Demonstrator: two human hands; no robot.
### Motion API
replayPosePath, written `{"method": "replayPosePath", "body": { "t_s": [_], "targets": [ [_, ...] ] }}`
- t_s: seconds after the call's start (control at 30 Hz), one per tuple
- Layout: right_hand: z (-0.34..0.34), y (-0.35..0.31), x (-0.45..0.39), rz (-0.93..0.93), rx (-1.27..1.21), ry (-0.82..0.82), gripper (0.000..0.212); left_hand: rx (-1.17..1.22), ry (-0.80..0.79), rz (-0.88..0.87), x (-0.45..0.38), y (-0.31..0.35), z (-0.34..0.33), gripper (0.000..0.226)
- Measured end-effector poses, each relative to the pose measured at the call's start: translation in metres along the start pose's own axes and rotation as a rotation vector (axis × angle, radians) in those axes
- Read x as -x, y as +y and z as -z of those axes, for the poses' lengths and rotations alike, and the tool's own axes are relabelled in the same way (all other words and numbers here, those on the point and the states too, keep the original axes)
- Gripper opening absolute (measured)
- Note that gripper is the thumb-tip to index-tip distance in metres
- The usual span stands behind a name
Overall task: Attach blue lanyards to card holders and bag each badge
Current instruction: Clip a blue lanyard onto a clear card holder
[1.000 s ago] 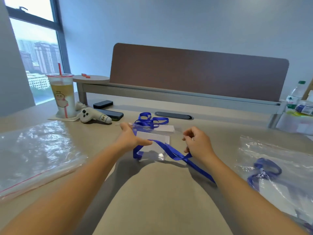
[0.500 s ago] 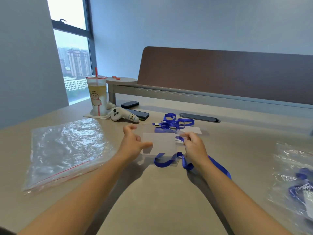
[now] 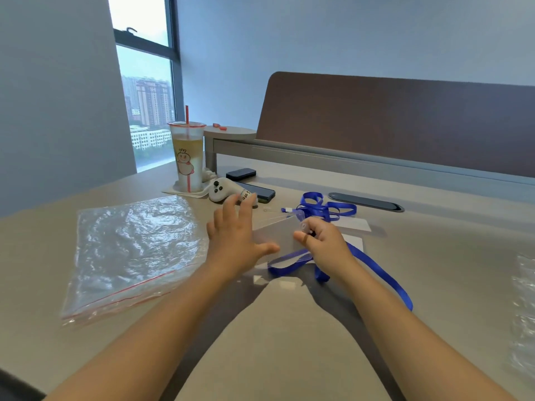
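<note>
A clear card holder (image 3: 278, 235) is lifted above the table between my hands. My right hand (image 3: 324, 244) pinches its top right corner by the clip, and a blue lanyard (image 3: 376, 273) hangs from there, looping under the holder and trailing right across the table. My left hand (image 3: 236, 237) is beside the holder's left edge with fingers spread straight and the thumb under its lower edge. A stack of clear zip bags (image 3: 133, 250) with a red seal line lies at the left. More blue lanyards (image 3: 324, 206) and white cards (image 3: 354, 225) lie behind my hands.
A drink cup with a red straw (image 3: 188, 157), a white controller (image 3: 224, 192) and two dark phones (image 3: 254, 183) sit at the back left. A brown divider panel (image 3: 399, 123) closes the desk's far side. Another plastic bag (image 3: 524, 314) lies at the right edge.
The view has swung left. The card holder has risen and tilted, my left hand's fingers have opened and spread beside it, and my right hand still pinches the clip corner.
</note>
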State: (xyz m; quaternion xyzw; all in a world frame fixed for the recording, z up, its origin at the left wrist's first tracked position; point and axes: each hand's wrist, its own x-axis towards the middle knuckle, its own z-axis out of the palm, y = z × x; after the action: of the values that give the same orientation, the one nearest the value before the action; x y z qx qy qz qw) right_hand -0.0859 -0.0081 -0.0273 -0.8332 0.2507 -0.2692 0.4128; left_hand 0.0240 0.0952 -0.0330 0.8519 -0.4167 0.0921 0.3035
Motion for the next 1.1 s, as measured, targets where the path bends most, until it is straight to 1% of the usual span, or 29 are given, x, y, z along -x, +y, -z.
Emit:
{"method": "replayPosePath", "body": {
  "t_s": [0.07,0.13,0.17,0.2,0.23,0.3,0.4,0.5,0.6,0.67,0.77,0.83,0.87,0.93,1.0,1.1],
  "targets": [
    [-0.005,-0.002,-0.004,0.0,0.002,-0.03,0.028,-0.054,-0.053,-0.041,-0.005,-0.002,0.003,0.078],
    [-0.009,-0.001,-0.007,0.007,0.014,-0.015,0.024,-0.029,-0.095,-0.014,-0.007,-0.003,0.006,0.056],
    [-0.01,0.0,-0.008,0.012,0.007,0.007,0.016,-0.019,-0.099,-0.004,-0.007,-0.003,0.007,0.047],
    [-0.01,0.001,-0.009,0.011,-0.006,0.034,0.007,-0.021,-0.091,-0.002,-0.007,-0.002,0.007,0.042],
    [-0.009,0.002,-0.009,0.012,-0.007,0.06,0.006,-0.025,-0.079,0.001,-0.007,-0.001,0.007,0.041],
    [-0.005,0.002,-0.01,0.035,0.026,0.094,0.021,-0.016,-0.052,0.01,-0.007,0.001,0.007,0.043],
    [0.0,0.002,-0.011,0.071,0.03,0.149,0.028,0.035,-0.046,0.076,-0.009,-0.001,0.006,0.044],
    [0.002,0.005,-0.011,0.044,-0.009,0.17,0.018,0.125,-0.053,0.169,-0.012,-0.009,0.005,0.043],
    [-0.001,0.006,-0.01,0.061,0.037,0.126,0.015,0.243,-0.062,0.22,-0.013,-0.013,0.003,0.042],
    [-0.003,0.004,-0.01,0.086,0.078,0.106,0.009,0.32,-0.069,0.209,-0.011,-0.012,0.003,0.035],
    [-0.003,0.004,-0.007,0.139,0.135,0.117,0.017,0.437,-0.119,0.185,-0.007,-0.008,0.005,0.037],
    [0.0,0.003,-0.004,0.162,0.151,0.139,0.004,0.477,-0.165,0.178,-0.005,-0.007,0.006,0.045],
    [0.001,0.004,-0.003,0.17,0.157,0.153,0.009,0.485,-0.181,0.166,-0.004,-0.007,0.006,0.049],
    [0.001,0.002,-0.001,0.184,0.162,0.16,0.026,0.492,-0.196,0.125,-0.003,-0.007,0.006,0.052],
    [0.0,-0.002,0.001,0.197,0.164,0.162,0.034,0.505,-0.208,0.099,-0.003,-0.008,0.006,0.045],
    [-0.002,-0.006,0.003,0.233,0.178,0.167,0.036,0.56,-0.287,0.099,-0.005,-0.009,0.008,0.024]
  ]
}}
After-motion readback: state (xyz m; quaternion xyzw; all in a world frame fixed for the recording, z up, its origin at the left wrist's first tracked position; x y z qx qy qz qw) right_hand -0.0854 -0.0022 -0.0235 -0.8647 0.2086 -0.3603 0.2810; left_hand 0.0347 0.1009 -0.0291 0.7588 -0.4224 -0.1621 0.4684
